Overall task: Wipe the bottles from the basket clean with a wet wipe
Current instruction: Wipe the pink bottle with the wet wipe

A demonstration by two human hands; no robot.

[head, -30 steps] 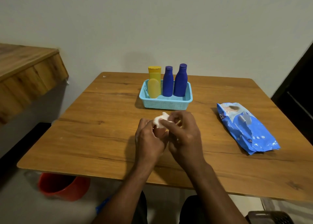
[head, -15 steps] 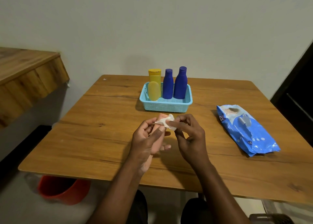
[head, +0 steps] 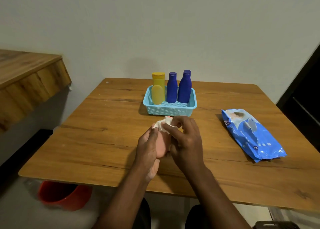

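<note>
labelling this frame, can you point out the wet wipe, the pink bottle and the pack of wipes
wet wipe [head: 161, 125], head view, on the bunched white fold at the bottle's top
pink bottle [head: 162, 146], head view, on the bare body between the two hands
pack of wipes [head: 254, 138], head view, on the middle of the blue wrapper

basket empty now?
No. Two yellow bottles and two blue bottles stand in the basket.
</note>
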